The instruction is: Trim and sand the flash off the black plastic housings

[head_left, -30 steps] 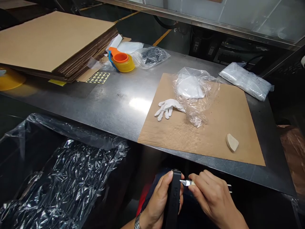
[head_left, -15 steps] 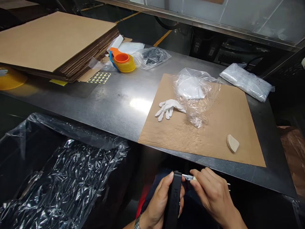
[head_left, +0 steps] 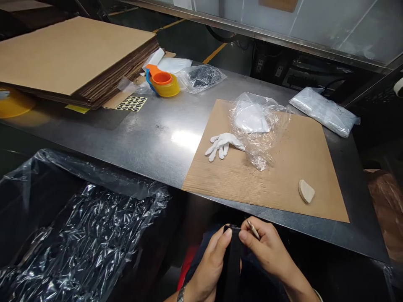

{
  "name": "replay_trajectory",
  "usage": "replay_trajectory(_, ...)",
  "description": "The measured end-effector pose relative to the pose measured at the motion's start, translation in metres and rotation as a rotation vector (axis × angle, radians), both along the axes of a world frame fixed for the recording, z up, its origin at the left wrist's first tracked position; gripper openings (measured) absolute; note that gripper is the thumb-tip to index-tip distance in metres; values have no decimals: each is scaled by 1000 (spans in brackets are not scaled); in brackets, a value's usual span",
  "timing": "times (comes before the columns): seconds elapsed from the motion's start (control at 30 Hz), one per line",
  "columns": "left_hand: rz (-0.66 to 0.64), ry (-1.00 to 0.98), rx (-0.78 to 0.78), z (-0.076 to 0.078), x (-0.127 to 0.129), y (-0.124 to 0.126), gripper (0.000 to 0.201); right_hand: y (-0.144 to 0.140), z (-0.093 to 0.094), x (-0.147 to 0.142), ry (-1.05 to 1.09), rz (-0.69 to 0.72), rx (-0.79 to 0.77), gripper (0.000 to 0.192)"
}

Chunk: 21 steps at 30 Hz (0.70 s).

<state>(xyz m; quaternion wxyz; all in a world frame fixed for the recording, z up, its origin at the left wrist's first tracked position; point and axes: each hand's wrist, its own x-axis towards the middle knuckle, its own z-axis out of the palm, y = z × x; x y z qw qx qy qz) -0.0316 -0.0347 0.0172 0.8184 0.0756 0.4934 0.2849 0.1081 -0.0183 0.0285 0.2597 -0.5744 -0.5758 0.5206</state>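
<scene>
My left hand (head_left: 209, 262) grips a long black plastic-looking part (head_left: 232, 264) upright below the table's front edge, thumb near its top end. My right hand (head_left: 266, 247) is closed, with a slim craft knife (head_left: 253, 230) tucked between its fingers. Its thumb and fingertip touch the top right corner of the black part. The blade is hardly visible. Beyond the hands, a small beige wedge-shaped block (head_left: 306, 191) lies on a cardboard sheet (head_left: 270, 184). A white glove (head_left: 224, 145) rests farther left on that sheet, against a crumpled clear plastic bag (head_left: 260, 153) with white material inside.
The metal table (head_left: 151, 142) carries a stack of cardboard (head_left: 75, 54), a tape dispenser (head_left: 166, 86), a sticker sheet (head_left: 131, 103) and plastic bags. A wrapped white packet (head_left: 324, 111) lies at the back right. A bin lined with clear plastic (head_left: 94, 235) stands front left.
My right hand has moved left onto the top of the black part. The knife has turned from pointing at the part to pointing up and away in the fingers.
</scene>
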Motion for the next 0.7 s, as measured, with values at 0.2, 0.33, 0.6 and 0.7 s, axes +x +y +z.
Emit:
replay_trajectory(0.2,129,-64,-37,2,2,11,35,30,-16,18,-378,-163,180,36)
replay_trajectory(0.33,306,14,-1,4,-1,28,23,61,-22,51,-618,-239,322,17)
replay_trajectory(0.6,576,-56,97,11,3,57,46,69,-21,61,-707,-234,593,29)
replay_trajectory(0.7,623,-58,113,14,9,65,47,49,-15,38,-462,0,544,36)
